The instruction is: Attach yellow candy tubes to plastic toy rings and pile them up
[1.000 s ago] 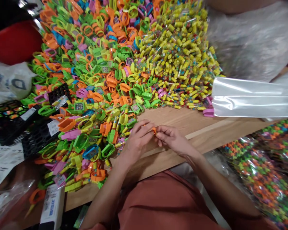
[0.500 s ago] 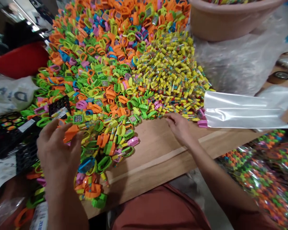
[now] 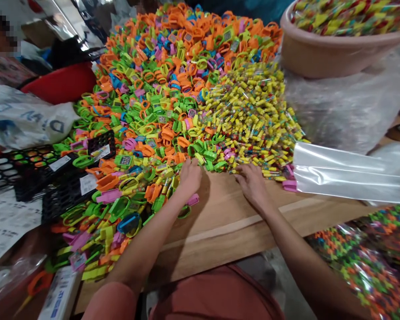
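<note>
A large heap of plastic toy watch bands (image 3: 160, 89) in orange, green, pink and blue covers the wooden table (image 3: 226, 222). Beside it on the right lies a heap of small yellow wrapped pieces (image 3: 253, 115). My left hand (image 3: 189, 177) reaches into the near edge of the band heap, fingers curled down among green and orange bands; what they hold is hidden. My right hand (image 3: 253, 182) rests at the near edge of the yellow heap, fingers bent onto the pieces.
A pink tub (image 3: 336, 49) of wrapped pieces stands at the back right on crumpled clear plastic. A flat clear plastic bag (image 3: 346, 173) lies to the right. Black trays (image 3: 36, 173) and a white bag (image 3: 30, 120) sit left. Bags of coloured pieces (image 3: 370, 253) lie lower right.
My hands were together at the table's front holding a small orange piece. The left hand swung out left, then came back to the band heap; the right moved forward to the yellow heap.
</note>
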`<action>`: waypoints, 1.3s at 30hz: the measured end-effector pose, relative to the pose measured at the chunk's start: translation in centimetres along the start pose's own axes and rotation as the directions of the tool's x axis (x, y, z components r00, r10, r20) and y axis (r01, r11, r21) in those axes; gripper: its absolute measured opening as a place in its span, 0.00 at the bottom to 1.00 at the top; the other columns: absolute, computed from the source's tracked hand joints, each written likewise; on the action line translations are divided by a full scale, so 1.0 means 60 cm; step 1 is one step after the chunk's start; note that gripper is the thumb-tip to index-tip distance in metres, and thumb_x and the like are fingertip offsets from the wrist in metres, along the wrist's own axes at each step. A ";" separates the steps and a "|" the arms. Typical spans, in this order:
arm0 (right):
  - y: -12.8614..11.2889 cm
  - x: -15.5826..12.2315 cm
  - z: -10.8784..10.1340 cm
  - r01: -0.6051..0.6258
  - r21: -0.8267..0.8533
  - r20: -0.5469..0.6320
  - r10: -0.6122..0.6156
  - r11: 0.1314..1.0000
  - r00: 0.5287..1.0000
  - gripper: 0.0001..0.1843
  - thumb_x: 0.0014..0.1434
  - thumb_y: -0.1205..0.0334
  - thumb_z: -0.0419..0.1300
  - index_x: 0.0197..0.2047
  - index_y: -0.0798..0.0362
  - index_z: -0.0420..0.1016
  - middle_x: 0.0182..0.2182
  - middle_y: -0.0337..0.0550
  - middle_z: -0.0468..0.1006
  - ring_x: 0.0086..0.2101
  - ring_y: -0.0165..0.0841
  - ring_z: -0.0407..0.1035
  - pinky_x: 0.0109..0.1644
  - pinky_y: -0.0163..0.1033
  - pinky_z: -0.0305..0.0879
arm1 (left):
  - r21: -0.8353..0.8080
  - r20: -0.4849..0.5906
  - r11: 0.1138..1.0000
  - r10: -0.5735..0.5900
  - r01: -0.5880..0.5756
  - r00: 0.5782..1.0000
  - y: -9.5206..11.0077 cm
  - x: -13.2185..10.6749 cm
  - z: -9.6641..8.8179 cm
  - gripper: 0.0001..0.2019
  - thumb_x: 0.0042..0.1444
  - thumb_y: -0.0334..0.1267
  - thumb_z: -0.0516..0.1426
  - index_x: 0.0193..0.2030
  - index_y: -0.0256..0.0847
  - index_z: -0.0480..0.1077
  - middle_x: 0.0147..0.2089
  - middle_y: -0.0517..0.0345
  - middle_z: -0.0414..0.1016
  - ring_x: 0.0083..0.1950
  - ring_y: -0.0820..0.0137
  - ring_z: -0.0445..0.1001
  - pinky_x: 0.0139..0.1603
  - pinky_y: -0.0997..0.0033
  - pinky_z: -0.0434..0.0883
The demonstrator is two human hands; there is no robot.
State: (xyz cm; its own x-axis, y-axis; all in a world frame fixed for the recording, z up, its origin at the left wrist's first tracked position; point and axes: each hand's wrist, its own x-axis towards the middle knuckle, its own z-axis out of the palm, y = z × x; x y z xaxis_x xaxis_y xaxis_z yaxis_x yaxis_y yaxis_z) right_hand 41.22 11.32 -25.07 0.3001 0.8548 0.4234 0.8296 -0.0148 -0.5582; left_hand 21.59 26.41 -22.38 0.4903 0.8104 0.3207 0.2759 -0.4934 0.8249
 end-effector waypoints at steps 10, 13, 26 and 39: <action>-0.081 -0.037 0.022 -0.251 0.612 0.187 0.171 0.750 0.967 0.15 0.71 0.54 0.55 0.58 0.49 0.70 0.46 0.46 0.77 0.41 0.37 0.73 0.45 0.42 0.69 | 0.145 0.031 0.982 -0.127 0.121 0.991 0.056 -0.013 -0.024 0.05 0.54 0.29 0.63 0.29 0.38 0.75 0.38 0.55 0.68 0.42 0.66 0.69 0.46 0.66 0.65; -0.101 -0.039 0.019 -0.305 0.704 0.265 0.162 0.641 0.951 0.18 0.71 0.51 0.56 0.58 0.50 0.71 0.45 0.45 0.76 0.40 0.34 0.72 0.44 0.39 0.69 | -0.271 0.065 0.917 -0.288 0.294 0.956 0.076 -0.041 -0.028 0.07 0.55 0.38 0.66 0.32 0.38 0.75 0.33 0.59 0.70 0.33 0.73 0.67 0.37 0.73 0.63; -0.148 -0.048 -0.006 -0.533 0.768 0.488 0.216 0.354 0.846 0.29 0.61 0.39 0.67 0.52 0.55 0.76 0.31 0.40 0.75 0.28 0.29 0.65 0.28 0.32 0.59 | -0.815 0.394 0.163 -0.546 0.556 0.739 0.114 -0.122 -0.024 0.15 0.47 0.30 0.73 0.36 0.38 0.72 0.37 0.63 0.76 0.33 0.82 0.73 0.35 0.83 0.71; -0.156 -0.052 -0.021 -0.573 0.788 0.558 0.134 0.225 0.819 0.25 0.56 0.42 0.72 0.48 0.53 0.79 0.37 0.44 0.79 0.30 0.29 0.68 0.29 0.31 0.61 | -0.769 0.298 0.437 -0.399 0.466 0.867 0.125 -0.145 -0.037 0.21 0.46 0.48 0.74 0.34 0.37 0.71 0.37 0.55 0.80 0.33 0.75 0.75 0.32 0.79 0.67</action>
State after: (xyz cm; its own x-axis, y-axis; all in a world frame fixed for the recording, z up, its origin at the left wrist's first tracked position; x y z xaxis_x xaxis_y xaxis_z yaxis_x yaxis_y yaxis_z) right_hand 33.11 8.15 -20.30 0.0940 0.9876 -0.1258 -0.3562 -0.0847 -0.9306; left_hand 17.57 16.39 -17.96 0.5614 0.8054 -0.1902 -0.2872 0.4052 0.8680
